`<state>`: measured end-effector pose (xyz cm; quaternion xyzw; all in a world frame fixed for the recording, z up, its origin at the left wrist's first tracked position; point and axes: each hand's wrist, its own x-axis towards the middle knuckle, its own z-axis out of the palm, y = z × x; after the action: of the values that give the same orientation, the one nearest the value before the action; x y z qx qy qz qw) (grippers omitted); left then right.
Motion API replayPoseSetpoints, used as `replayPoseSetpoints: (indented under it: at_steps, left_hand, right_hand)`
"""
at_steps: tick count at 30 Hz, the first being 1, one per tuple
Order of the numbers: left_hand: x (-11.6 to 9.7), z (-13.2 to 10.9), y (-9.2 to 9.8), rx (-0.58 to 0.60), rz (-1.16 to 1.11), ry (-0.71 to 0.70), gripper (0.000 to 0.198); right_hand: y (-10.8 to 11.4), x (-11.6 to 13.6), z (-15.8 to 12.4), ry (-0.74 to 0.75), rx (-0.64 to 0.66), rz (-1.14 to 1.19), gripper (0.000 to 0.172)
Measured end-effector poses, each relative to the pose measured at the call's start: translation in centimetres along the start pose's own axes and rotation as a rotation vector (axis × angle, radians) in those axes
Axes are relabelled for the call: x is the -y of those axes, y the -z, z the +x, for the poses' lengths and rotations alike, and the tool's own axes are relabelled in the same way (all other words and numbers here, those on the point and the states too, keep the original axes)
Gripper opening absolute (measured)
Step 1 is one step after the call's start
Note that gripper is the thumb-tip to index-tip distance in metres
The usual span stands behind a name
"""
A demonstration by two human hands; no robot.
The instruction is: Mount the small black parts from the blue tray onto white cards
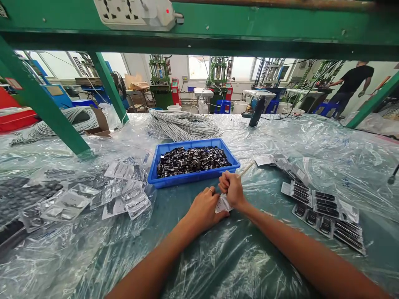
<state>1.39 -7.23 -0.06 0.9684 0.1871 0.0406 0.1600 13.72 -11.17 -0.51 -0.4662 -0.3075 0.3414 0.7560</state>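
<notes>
My left hand (pixel 204 209) rests palm down on the plastic-covered table, its fingers closed over the edge of a small clear bag (pixel 222 205). My right hand (pixel 232 188) is a fist gripping a thin pale stick (pixel 247 168) that points up and right, and it also touches the bag. Just beyond both hands stands a blue tray (pixel 156 176) filled with small black parts (pixel 191 160).
Empty clear bags (pixel 121 193) lie heaped at the left. Filled bags of black parts (pixel 324 207) lie in a row at the right. A grey cable coil (pixel 183 124) sits behind the tray. Green frame posts (pixel 46 110) rise at left. A person (pixel 352 85) stands far right.
</notes>
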Motion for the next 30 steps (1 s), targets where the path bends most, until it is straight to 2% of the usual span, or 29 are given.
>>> replayPoseSetpoints:
  at_steps: [4,10,19,21,23,25,27,30]
  left_hand:
    - [0.2,0.0,-0.1,-0.019,-0.013,0.002,0.042]
    - [-0.3,-0.2,0.2,0.001,0.016,0.059,0.044]
    - [-0.3,0.0,-0.2,-0.011,0.016,0.072,0.037]
    - [-0.4,-0.1,-0.2,-0.015,0.020,0.103,0.036]
    - [-0.6,-0.1,-0.3,-0.022,0.011,0.110,0.036]
    - [-0.6,-0.2,-0.1,-0.024,-0.010,0.083,0.039]
    - [-0.4,-0.3,0.2,-0.018,-0.037,0.054,0.050]
    - [0.3,-0.4,0.7,0.004,-0.046,0.063,0.068]
  right_hand:
    - [-0.4,0.0,-0.1,-0.012,0.014,-0.060,0.042]
    - [0.4,1.5,-0.4,-0.042,0.017,0.069,0.040]
    - [-0.1,0.0,-0.8,-0.064,0.030,-0.032,0.042]
    - [0.2,0.6,-1.4,-0.165,0.087,-0.055,0.040]
    - [0.7,1.6,-1.9,-0.302,0.222,-0.106,0.038]
    - [1.3,2.6,-1.9,-0.375,0.309,-0.123,0.037]
    - [1.7,3.2,-1.6,-0.329,0.270,-0.073,0.038]
    - [1.8,3.2,-0.7,-0.179,0.163,0.075,0.040]
